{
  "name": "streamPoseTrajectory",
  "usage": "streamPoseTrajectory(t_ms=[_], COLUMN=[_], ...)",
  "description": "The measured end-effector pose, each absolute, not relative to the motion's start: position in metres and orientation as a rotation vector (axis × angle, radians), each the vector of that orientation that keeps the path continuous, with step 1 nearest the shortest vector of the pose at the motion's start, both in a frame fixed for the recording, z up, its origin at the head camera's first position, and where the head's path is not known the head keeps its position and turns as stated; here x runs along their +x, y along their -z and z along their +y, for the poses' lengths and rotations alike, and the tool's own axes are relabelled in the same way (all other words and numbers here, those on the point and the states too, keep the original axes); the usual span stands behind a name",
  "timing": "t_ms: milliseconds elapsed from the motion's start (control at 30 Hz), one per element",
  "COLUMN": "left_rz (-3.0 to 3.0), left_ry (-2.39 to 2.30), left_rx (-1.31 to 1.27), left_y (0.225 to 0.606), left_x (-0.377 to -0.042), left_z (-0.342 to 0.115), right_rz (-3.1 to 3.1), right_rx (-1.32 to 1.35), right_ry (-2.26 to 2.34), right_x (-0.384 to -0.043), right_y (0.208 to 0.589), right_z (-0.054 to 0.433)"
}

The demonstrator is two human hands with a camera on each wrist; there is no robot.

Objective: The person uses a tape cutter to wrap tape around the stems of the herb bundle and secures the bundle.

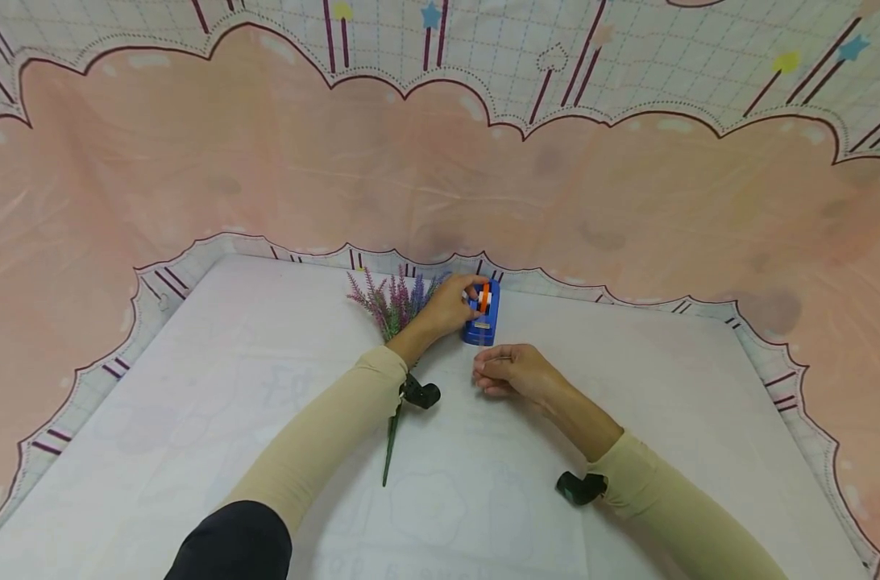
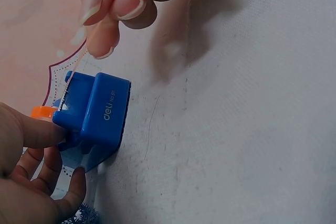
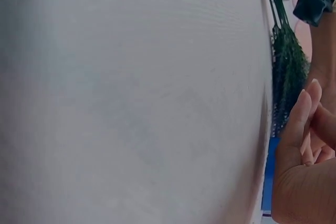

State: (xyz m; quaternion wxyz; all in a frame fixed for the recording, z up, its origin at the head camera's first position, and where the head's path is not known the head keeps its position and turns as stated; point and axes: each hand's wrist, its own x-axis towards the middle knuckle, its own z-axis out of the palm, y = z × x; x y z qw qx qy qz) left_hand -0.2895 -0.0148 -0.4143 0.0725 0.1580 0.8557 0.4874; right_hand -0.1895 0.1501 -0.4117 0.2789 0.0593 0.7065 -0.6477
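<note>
A blue tape dispenser (image 1: pixel 481 332) with an orange-cored roll stands near the far edge of the white table. My left hand (image 1: pixel 449 306) holds it from the left, thumb by the roll, as the left wrist view shows the hand (image 2: pixel 31 166) around the dispenser's (image 2: pixel 107 111) side. From its cutter a thin strip of clear tape (image 2: pixel 76 66) stretches to my right hand (image 2: pixel 123 6), which pinches the end between thumb and finger. In the head view the right hand (image 1: pixel 516 372) is just nearer than the dispenser. The right wrist view shows that hand (image 3: pixel 302 182) at its edge.
Artificial lavender stems (image 1: pixel 382 302) in pink and purple lie left of the dispenser, partly under the left forearm. The white tabletop (image 1: pixel 628 387) has a patterned cloth (image 1: pixel 440 185) beyond its edge. Dark camera mounts (image 1: pixel 581 488) sit on both wrists.
</note>
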Motion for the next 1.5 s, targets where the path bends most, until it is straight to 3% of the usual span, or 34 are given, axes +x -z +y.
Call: streamPoseTrajectory(t_ms=[1500], left_rz=[2.583], left_ry=[-1.446], left_rx=[0.467], left_y=[0.414], left_x=[-0.289], left_z=[-0.015], right_rz=[1.932], right_rx=[0.122], right_ry=[1.628], right_x=[-0.17], right_y=[0.413], right_z=[0.149])
